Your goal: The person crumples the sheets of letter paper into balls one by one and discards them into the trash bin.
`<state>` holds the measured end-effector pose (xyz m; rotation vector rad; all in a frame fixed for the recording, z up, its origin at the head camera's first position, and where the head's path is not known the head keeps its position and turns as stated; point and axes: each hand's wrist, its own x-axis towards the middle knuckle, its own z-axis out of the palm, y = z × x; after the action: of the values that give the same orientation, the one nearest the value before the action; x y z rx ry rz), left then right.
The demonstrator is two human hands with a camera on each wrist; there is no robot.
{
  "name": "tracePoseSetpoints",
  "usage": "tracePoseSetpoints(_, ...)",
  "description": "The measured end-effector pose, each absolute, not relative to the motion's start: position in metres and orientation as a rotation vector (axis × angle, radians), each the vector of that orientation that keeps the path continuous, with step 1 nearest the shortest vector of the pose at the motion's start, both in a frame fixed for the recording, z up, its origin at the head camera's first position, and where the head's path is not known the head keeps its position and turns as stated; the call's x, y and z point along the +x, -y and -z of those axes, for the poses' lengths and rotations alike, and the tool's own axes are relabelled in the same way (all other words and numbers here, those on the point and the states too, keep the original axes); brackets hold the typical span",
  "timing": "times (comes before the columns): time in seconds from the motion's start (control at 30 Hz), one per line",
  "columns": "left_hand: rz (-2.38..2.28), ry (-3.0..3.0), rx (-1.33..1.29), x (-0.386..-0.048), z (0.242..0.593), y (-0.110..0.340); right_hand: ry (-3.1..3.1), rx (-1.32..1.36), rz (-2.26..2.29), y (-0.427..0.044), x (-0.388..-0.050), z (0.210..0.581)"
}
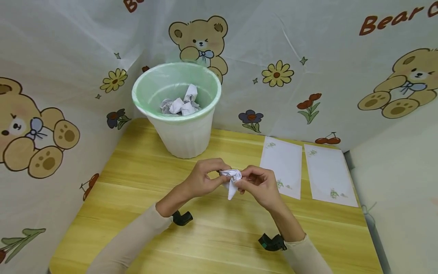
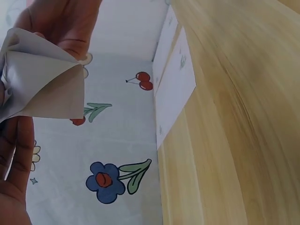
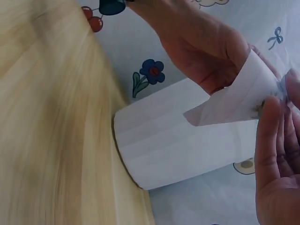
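Both hands hold one crumpled, folded sheet of paper above the middle of the table. My left hand pinches its left side between thumb and fingers; my right hand pinches the right side. A pointed end of the paper hangs down between them. In the left wrist view the folded paper flares outward with layered creases. From the right wrist, the paper looks like a cone, with a small printed patch near the fingertips.
A white bin with a green liner stands at the back left, holding several crumpled papers. Two flat printed sheets, a nearer one and a right one, lie on the wooden table. Bear-patterned cloth hangs behind.
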<state>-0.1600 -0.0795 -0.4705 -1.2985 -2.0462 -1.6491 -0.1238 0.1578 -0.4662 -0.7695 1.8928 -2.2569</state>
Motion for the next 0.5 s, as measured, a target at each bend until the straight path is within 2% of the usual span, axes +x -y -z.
tracePoseSetpoints(0.17,1.542,2.078,-1.263,-0.1583,0.4725,0.0772,-2.191,-0.875,2.142,-0.1535,-0.1221,0.4659)
tracePoseSetpoints(0.5,1.545,2.217,-1.275,-0.1596,0.4720,0.0820,-2.282,-0.772,2.102,-0.1518,-0.1189,0.4716)
